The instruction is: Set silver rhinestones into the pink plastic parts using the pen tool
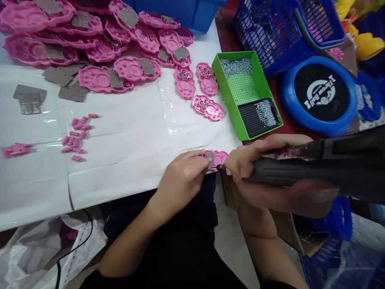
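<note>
At the table's front edge lies a pink plastic shell with a grey metal plate on it. My left hand grips the shell from the left, fingers pressed on the plate. Wrapped around a black electric screwdriver, my right hand points its bit leftward at the plate's lower edge. The tip's exact contact is too small to tell. Just beyond, three pink shells with shiny metal parts lie together, one of them a finished-looking pink shell nearest my hands.
A green tray of small screws holds a black inner tray. Pink shells pile up at the back left, near loose metal plates and small pink pieces. A blue basket and blue disc stand right.
</note>
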Action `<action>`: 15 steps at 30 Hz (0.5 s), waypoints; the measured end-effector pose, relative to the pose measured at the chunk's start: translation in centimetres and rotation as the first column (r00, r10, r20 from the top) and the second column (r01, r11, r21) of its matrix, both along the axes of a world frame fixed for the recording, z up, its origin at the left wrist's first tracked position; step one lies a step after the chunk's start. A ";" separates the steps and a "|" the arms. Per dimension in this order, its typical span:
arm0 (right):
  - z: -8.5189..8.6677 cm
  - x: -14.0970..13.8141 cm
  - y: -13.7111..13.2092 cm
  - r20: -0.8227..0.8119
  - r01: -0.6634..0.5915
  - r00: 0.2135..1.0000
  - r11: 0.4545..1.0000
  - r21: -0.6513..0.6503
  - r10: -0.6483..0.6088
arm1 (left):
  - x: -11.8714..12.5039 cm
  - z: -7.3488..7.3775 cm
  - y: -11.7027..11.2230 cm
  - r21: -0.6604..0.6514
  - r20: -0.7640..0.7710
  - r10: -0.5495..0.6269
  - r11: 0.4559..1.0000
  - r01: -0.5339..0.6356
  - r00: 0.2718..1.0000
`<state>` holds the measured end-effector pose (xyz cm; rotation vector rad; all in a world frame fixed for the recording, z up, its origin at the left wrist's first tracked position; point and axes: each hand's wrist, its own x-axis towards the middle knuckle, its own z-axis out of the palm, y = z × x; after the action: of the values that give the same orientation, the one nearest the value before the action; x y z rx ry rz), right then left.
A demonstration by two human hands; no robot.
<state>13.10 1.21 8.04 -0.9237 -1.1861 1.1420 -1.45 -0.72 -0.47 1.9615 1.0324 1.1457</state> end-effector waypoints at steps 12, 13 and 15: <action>-0.7 0.5 1.5 0.055 -0.301 0.953 0.940 0.157 0.296 | 0.1 -0.1 -0.1 0.007 0.001 0.012 1.000 -0.012 1.000; -0.8 0.2 1.5 0.057 -0.268 0.963 0.948 0.170 0.262 | 0.2 -0.1 -0.1 0.006 0.002 0.010 1.000 -0.010 1.000; -0.9 -0.2 1.3 0.041 -0.187 0.982 0.965 0.184 0.183 | 0.2 -0.1 -0.1 0.012 0.001 0.012 1.000 -0.012 1.000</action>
<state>12.89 2.53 7.15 -0.6954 -1.3970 1.1466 -1.26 -0.81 -0.59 1.9665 1.0405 1.1610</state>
